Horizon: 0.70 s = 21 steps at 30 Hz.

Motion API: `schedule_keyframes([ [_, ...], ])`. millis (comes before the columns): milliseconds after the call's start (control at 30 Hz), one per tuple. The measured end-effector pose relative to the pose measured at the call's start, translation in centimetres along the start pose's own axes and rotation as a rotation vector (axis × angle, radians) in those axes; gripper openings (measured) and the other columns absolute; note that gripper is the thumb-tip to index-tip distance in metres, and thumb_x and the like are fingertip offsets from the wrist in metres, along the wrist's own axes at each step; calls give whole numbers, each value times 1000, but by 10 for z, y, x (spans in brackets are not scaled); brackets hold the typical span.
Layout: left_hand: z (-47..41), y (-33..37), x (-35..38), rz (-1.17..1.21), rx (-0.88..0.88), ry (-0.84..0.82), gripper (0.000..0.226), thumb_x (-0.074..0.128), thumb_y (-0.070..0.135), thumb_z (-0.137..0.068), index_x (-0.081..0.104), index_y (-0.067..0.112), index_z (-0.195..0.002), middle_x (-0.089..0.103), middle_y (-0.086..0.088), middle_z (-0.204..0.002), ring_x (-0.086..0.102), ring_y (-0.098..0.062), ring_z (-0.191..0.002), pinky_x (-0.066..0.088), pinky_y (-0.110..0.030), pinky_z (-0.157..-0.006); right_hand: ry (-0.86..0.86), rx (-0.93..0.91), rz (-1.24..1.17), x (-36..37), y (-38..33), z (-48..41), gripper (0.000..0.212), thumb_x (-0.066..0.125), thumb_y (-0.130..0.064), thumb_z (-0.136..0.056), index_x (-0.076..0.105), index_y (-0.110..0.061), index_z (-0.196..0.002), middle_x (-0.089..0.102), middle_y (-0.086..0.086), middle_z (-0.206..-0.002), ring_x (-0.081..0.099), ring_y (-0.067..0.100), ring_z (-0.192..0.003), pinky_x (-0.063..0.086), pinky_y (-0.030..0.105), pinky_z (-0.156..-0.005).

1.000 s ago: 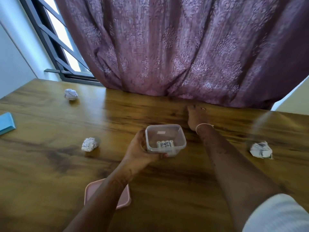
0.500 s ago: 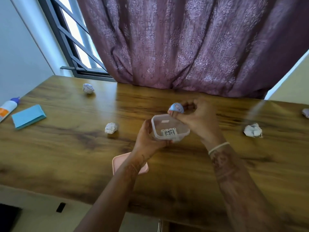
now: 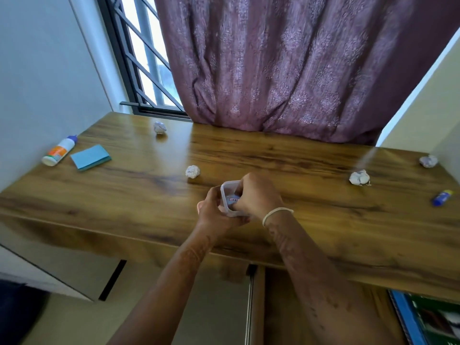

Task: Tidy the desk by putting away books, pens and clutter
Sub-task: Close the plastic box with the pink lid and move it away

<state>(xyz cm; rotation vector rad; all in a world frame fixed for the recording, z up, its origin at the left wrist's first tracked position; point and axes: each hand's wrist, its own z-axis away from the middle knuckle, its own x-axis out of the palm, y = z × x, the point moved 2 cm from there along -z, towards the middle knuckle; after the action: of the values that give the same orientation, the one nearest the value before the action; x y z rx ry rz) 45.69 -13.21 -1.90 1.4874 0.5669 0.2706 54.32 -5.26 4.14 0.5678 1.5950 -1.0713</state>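
My left hand (image 3: 214, 212) grips a small clear plastic box (image 3: 227, 186) from the left, just above the wooden desk (image 3: 311, 220) near its front edge. My right hand (image 3: 256, 195) reaches in from the right, its fingers bunched inside the box on a small white piece with red print (image 3: 233, 200); the fingertips are mostly hidden. Crumpled paper balls lie on the desk: one at the back left (image 3: 159, 127), one just beyond the box (image 3: 192, 171), two at the right (image 3: 359, 177) (image 3: 428, 161).
A glue bottle (image 3: 59, 151) and a blue note pad (image 3: 90, 157) lie at the desk's left end. A small blue tube (image 3: 442, 197) lies at the right edge. A purple curtain (image 3: 286, 70) hangs behind. A blue-edged book (image 3: 408, 317) sits below the desk at right.
My right hand picked up a small blue and white item from the back of the desk and brought it down into the box. The view pulled back, and the pink lid is out of sight.
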Motion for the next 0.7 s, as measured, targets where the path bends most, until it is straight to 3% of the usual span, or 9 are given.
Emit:
schedule_keyframes([
  [67,10,-3,-12,9,-7,11,81,95,29,-41,53,28,-109,66,2,-109,67,-16,-98,58,-32,-78,-83,5,-53,3,-9,6,32,80,-33,-66,72,-15,-91,71,3,-88,65,20,-82,47,26,-66],
  [233,23,-8,-37,45,-5,18,77,93,8,-51,53,15,-115,64,-2,-111,65,-15,-101,57,-26,-77,-151,-71,-225,-1,-29,22,20,81,-26,-72,75,-13,-86,73,5,-83,69,17,-77,53,26,-67],
  [333,34,-13,-54,88,-51,21,72,88,-2,-57,52,10,-118,60,3,-107,61,-4,-94,56,-20,-75,1,-51,-537,-5,-29,21,12,79,-13,-76,68,-19,-74,72,2,-69,70,13,-62,55,27,-61],
  [400,41,-22,-69,132,-94,27,76,89,-1,-56,52,10,-122,60,-1,-115,60,-9,-101,57,-32,-85,168,-65,-596,-5,-20,13,16,78,-14,-75,65,-22,-70,69,-4,-64,68,11,-59,53,25,-60],
  [467,47,-30,-83,155,-121,37,79,90,1,-55,52,12,-124,60,-2,-121,59,-13,-110,55,-34,-90,205,-97,-579,1,-11,5,17,78,-13,-74,64,-22,-75,64,-11,-65,60,3,-57,49,22,-60],
  [533,51,-38,-91,188,-139,52,77,87,-4,-57,52,9,-125,61,-5,-123,60,-17,-113,53,-33,-93,114,-138,-513,15,1,-6,21,79,-13,-74,66,-23,-86,66,-10,-77,61,3,-69,50,25,-70],
  [600,53,-44,-97,216,-160,54,79,88,-6,-56,53,8,-125,62,-8,-124,61,-20,-114,52,-38,-96,-72,-166,-348,31,12,-16,37,81,-17,-72,68,-21,-106,69,-3,-106,64,12,-100,49,31,-90],
  [700,53,-51,-105,233,-190,26,84,92,1,-47,55,9,-122,63,-11,-124,61,-23,-117,51,-46,-98,-314,-185,-193,49,21,-28,70,83,-18,-69,55,-21,-133,52,1,-141,48,16,-130,37,30,-108],
])
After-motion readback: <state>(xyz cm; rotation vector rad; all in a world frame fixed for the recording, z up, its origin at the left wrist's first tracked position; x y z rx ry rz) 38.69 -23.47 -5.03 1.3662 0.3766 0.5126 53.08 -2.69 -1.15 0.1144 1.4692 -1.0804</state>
